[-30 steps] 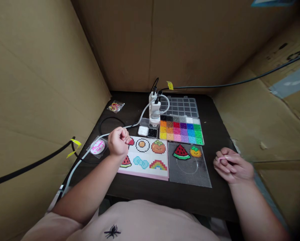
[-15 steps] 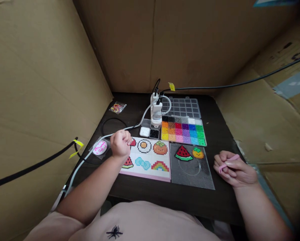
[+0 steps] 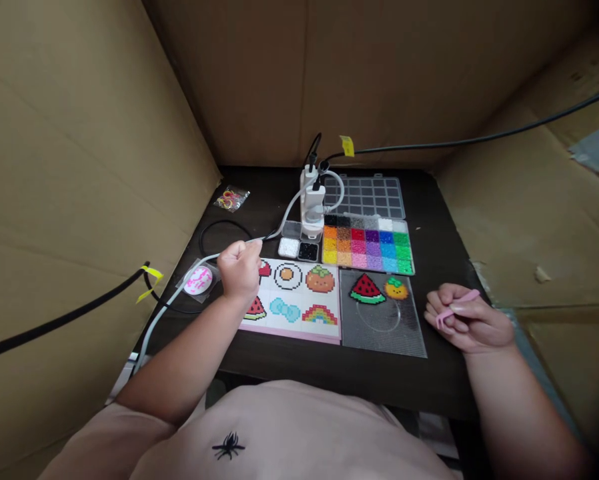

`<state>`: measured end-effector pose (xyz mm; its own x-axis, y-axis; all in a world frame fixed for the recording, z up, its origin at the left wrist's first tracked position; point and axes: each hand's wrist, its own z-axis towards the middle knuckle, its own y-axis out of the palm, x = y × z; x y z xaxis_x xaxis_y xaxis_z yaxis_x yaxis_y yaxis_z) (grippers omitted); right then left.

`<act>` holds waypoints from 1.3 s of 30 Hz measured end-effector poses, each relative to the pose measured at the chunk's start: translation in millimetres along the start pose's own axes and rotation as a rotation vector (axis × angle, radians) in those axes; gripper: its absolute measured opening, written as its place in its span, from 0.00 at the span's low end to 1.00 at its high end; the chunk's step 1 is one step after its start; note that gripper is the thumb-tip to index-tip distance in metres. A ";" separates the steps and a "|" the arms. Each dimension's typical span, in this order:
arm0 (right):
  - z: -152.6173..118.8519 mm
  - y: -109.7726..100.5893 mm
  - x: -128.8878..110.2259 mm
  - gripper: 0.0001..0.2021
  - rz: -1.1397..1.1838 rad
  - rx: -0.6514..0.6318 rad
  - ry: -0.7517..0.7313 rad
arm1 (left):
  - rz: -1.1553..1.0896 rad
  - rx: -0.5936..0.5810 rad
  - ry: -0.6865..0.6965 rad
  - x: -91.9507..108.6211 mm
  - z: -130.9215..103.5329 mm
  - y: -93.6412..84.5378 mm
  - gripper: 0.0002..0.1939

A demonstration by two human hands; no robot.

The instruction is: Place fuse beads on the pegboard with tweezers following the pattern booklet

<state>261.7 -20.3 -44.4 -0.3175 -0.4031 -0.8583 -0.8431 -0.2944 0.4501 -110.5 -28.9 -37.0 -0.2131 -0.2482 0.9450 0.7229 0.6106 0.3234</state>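
Head view suggests a ready hold, with the right hand (image 3: 472, 323) gripping tweezers (image 3: 467, 299) near the worktop's (image 3: 329, 363) right edge, left hand's (image 3: 239, 270) fingers curled closed by the sheet (image 3: 297, 293); work on the pegboard (image 3: 389, 340) would call for reaching left.

Left hand (image 3: 240, 270), in a fist, at the left edge of the pattern sheet (image 3: 299, 293); right hand (image 3: 474, 325), holding tweezers (image 3: 469, 297), right of the pegboard (image 3: 407, 339), which bears a bead watermelon (image 3: 367, 289) and bead fruit (image 3: 395, 289). Behind: power strip (image 3: 311, 217), left; bead box (image 3: 412, 257), right.
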 end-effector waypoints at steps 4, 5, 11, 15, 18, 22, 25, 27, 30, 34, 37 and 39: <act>-0.7 6.7 -4.5 0.02 -0.028 0.053 0.029 | 0.001 0.038 -0.008 -0.5 4.4 -0.5 0.26; -0.7 7.7 -5.1 0.03 -0.034 0.064 0.031 | -0.005 0.045 -0.016 -0.3 5.5 -0.5 0.26; -0.3 6.2 -4.6 0.02 -0.048 0.079 0.032 | -0.069 0.027 -0.086 5.7 5.2 3.1 0.26; -0.3 4.6 -4.3 0.02 -0.046 0.100 0.046 | -0.108 0.002 -0.099 13.7 2.5 5.8 0.27; 0.0 4.4 -4.0 0.02 -0.051 0.113 0.048 | -0.131 -0.015 -0.096 19.1 1.4 5.6 0.28; 0.1 4.6 -3.6 0.02 -0.057 0.135 0.050 | -0.142 -0.035 -0.085 21.8 0.2 3.7 0.29; 0.3 5.8 -3.9 0.01 -0.062 0.145 0.055 | -0.123 -0.044 -0.059 20.2 -0.4 2.5 0.29; 0.6 7.4 -4.3 0.01 -0.063 0.147 0.059 | -0.111 -0.048 -0.034 17.8 -0.5 1.9 0.29; 1.2 9.9 -5.0 0.01 -0.065 0.159 0.058 | -0.040 -0.047 0.005 13.0 -0.1 0.9 0.30; 1.9 10.8 -5.1 0.01 -0.063 0.162 0.048 | 0.065 -0.076 0.027 6.3 0.0 -1.9 0.29; 2.2 10.5 -4.4 0.01 -0.048 0.152 0.038 | 0.144 -0.130 0.061 3.8 -0.4 -4.6 0.28; 2.5 10.6 -3.9 0.02 -0.039 0.146 0.027 | 0.218 -0.173 0.102 3.2 -0.3 -5.8 0.26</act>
<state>252.9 -19.7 -36.9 -0.2731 -0.4172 -0.8668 -0.9095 -0.1815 0.3740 -115.2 -33.4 -35.8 0.0205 -0.2051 0.9785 0.8478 0.5224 0.0918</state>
